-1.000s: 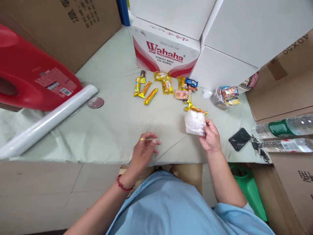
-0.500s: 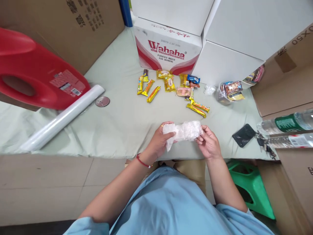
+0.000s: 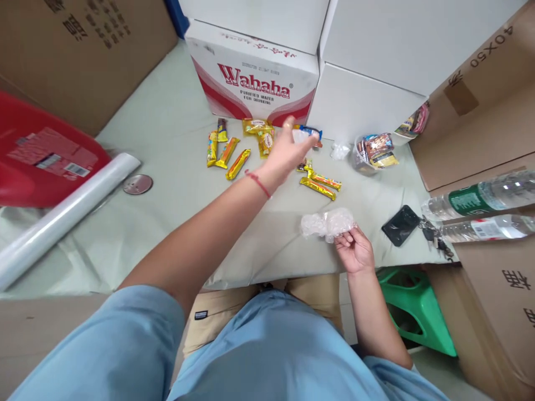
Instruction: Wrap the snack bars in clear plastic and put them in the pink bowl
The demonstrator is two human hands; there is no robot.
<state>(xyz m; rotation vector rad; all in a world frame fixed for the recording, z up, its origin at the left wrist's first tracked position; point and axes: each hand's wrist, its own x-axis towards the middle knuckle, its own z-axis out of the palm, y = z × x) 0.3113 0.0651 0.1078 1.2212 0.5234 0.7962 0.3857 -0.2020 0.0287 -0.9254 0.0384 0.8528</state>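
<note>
My right hand (image 3: 355,250) pinches a crumpled clear plastic bag (image 3: 328,224) at its right end, just above the near part of the table. My left hand (image 3: 288,146) stretches out over the packaged snacks, thumb and fingers spread and slightly blurred. Close to its fingertips lies a blue snack packet (image 3: 310,132), partly covered. A small whitish patch shows between the fingers; I cannot tell what it is. Several yellow snack bars (image 3: 317,188) lie right of the hand, with other yellow bars (image 3: 238,164) and yellow packets (image 3: 266,142) to its left.
White cartons and a Wahaha water box (image 3: 254,83) close off the back. To the right are a snack tub (image 3: 374,153), a black wallet-like object (image 3: 401,225) with keys, and water bottles (image 3: 480,197). A plastic roll (image 3: 71,214) and red jug (image 3: 42,156) stand left.
My left hand has let go of the plastic bag and moved forward over the snacks. My right hand keeps the bag. The view has shifted to the right.
</note>
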